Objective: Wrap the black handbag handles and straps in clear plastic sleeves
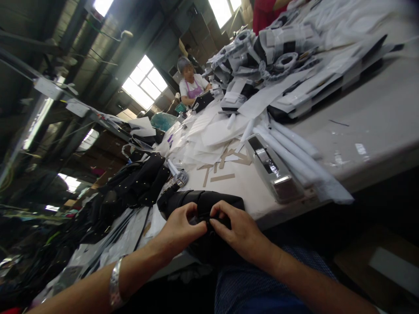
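Head view: left hand (pixel 181 223) and right hand (pixel 241 230) each pinch, thumb against fingers, the near side of a black bag (pixel 224 199) at the worktable's (pixel 330 131) near edge. It looks light, supple and slightly slick; its folded edge probably grips best. Farther right sits a grey boxy device (pixel 270 168).

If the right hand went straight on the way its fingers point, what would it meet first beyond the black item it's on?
Most likely the left hand: its thumb tip lies just across from the right hand at the black item, though depth there is hard to judge.
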### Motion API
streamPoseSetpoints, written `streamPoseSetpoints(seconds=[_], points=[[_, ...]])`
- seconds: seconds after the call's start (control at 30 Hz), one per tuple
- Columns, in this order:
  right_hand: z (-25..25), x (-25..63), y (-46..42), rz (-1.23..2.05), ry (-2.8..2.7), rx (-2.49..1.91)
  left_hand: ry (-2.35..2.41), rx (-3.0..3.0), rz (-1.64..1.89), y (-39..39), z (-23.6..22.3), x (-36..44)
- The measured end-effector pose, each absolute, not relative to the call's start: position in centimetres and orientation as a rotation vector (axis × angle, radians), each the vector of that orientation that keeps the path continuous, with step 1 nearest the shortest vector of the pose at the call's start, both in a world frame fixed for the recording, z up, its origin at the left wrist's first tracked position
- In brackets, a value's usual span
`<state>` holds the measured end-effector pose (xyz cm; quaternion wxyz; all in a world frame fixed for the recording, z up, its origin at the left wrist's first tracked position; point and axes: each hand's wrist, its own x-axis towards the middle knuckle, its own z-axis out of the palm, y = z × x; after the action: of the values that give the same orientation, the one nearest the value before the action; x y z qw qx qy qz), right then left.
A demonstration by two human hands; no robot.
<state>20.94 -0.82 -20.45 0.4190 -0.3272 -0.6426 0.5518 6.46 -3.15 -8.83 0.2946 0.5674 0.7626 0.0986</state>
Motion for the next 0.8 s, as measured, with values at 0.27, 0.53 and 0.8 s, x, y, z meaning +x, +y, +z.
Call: streamPoseSetpoints(seconds=[0.27, 0.53, 0.8], points=[[-20.5, 20.6, -1.8, 1.249, -1.687, -0.884, 1.988, 1.499, 0.331, -3.1, -9.5, 6.4], [-20.6, 21.2, -0.9, 1.408, -1.557, -0.796, 1.909, 1.511, 0.329, -3.1, -9.1, 5.7], [-20.5, 22.0, -0.2, 1.498, -1.597, -0.722, 1.792, 1.443, 0.356, -3.4, -9.2, 5.2]])
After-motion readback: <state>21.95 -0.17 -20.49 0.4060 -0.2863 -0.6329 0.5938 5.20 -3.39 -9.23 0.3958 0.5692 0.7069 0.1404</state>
